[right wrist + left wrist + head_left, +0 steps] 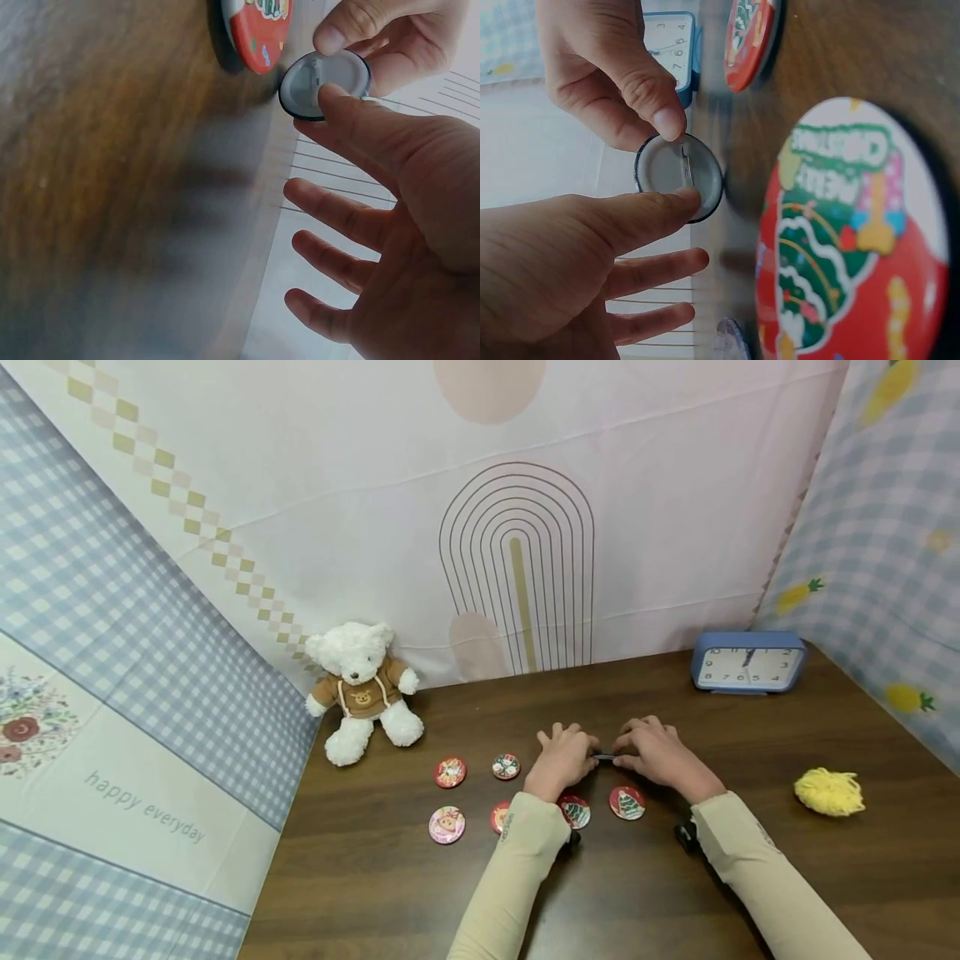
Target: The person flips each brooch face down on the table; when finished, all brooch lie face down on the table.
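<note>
Far left on the table point(337, 893): a white teddy bear point(363, 697) in a brown hoodie, sitting near the back cloth point(645, 527).
Left badges: a red badge point(450, 772), with a pink badge point(447, 825) nearer the person; to their right, a green-and-white badge point(506, 767) and an orange badge point(498, 817), the latter partly hidden by the left sleeve point(517, 860).
Left hand point(564, 760): pinching the held badge, thumb on its back, two fingers spread clear of it.
Tree badges: one tree badge point(576, 812) partly hidden by the left wrist; a second tree badge point(627, 803) flat between the forearms, nearer the person than the held badge.
Held badge point(660, 171): directly between the two hands, touched by both, tipped up with its grey back and pin point(688, 166) showing; cannot tell whether its edge meets the table.
Right hand point(663, 756): pinching the opposite side, thumb on the back, three fingers fanned away.
Clock point(748, 664): blue, standing behind and right of the right hand.
Yarn point(829, 792): yellow bundle, farthest right, well apart from both hands.
</note>
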A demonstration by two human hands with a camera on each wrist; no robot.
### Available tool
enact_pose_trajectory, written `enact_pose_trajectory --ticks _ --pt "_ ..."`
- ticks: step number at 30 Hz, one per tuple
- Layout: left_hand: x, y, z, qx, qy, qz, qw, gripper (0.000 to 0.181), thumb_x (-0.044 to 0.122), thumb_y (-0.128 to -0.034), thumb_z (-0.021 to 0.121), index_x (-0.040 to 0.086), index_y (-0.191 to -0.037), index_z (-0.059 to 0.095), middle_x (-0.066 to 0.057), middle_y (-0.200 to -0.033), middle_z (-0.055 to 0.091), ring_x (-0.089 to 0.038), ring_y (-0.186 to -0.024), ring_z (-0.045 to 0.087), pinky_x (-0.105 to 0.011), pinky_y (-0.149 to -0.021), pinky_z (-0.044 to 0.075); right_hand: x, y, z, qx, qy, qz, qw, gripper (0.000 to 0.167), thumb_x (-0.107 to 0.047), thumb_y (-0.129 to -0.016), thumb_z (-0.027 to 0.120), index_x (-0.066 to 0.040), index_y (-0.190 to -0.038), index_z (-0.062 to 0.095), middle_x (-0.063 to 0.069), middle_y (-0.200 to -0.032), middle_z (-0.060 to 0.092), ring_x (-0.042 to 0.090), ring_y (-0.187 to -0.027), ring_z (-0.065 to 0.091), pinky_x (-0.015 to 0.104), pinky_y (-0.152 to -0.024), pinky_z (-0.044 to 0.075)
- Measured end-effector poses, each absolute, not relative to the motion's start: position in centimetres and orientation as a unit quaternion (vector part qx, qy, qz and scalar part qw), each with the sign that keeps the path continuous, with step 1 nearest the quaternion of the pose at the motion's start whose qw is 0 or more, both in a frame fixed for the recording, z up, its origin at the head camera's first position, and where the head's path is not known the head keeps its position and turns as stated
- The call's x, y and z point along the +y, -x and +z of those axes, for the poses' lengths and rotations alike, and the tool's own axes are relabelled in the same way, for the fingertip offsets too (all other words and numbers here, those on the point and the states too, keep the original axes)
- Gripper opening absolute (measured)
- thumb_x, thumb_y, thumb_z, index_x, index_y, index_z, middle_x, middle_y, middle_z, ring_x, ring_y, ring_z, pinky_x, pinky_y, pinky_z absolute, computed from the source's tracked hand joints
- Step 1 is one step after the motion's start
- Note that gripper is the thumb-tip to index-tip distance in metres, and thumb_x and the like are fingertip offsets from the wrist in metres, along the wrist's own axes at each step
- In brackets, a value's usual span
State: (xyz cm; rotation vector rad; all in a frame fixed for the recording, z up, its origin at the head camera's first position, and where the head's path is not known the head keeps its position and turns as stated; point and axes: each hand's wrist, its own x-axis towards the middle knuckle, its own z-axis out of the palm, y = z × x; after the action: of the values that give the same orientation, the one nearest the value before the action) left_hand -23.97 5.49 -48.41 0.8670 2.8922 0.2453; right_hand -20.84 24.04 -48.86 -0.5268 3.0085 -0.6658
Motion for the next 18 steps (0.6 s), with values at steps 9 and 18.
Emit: enact_pose_trajectory --ticks 9,18 --pt "5.79 24.04 -48.27 0.955 -0.28 0.086 0.046 0.014 0.031 -0.0959 0.07 0.026 -0.107 0.077 0.002 -0.114 0.064 -0.025 -0.107 0.051 -0.058 -0.097 0.032 24.1 21.18 -48.5 0.962 0.183 -0.203 0.025 0.01 -0.015 -0.093 0.073 -0.009 -0.099 0.078 0.017 -0.113 0.063 0.046 -0.11 0.05 0.067 -0.085 0.037" --pt "6.41 24.05 -48.09 0.961 -0.264 0.078 0.03 0.012 0.032 -0.0908 0.076 0.022 -0.094 0.07 0.0 -0.107 0.061 -0.029 -0.113 0.052 -0.066 -0.101 0.03 23.95 21.23 -48.2 0.962 0.172 -0.206 0.051 0.011 -0.014 -0.094 0.07 -0.012 -0.083 0.072 0.018 -0.113 0.061 0.047 -0.111 0.049 0.069 -0.084 0.037"
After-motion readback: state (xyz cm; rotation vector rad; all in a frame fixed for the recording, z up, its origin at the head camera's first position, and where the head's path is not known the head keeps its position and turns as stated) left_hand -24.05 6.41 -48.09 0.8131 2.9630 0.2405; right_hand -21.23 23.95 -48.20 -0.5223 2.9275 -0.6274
